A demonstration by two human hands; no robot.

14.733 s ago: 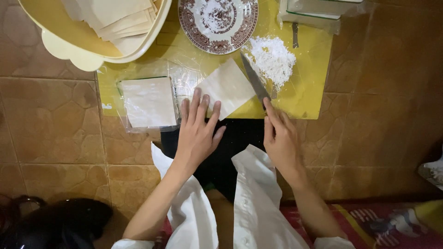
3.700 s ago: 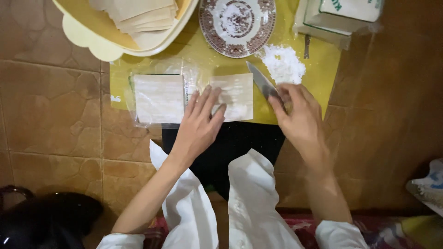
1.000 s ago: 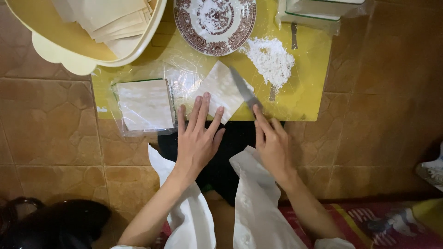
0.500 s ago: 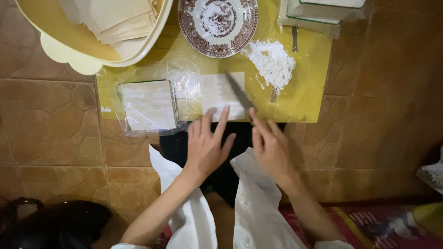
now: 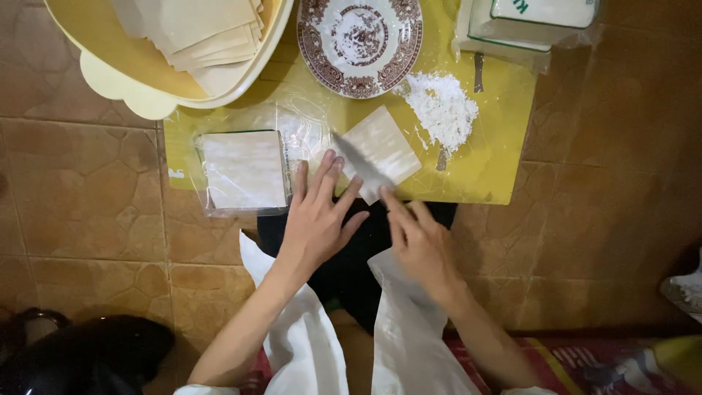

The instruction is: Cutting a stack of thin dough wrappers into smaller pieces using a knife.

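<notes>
Yellow mat (image 5: 490, 164); wrapper (image 5: 380, 150) under knife (image 5: 358, 162); right hand (image 5: 420, 245) gripping.

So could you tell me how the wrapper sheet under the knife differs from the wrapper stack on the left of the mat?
The sheet lies bare and turned at an angle; the stack sits square to the mat inside clear plastic. The sheet is touched by the left hand with the knife across it, held by the right hand; the stack lies untouched. Both are pale and square.
</notes>
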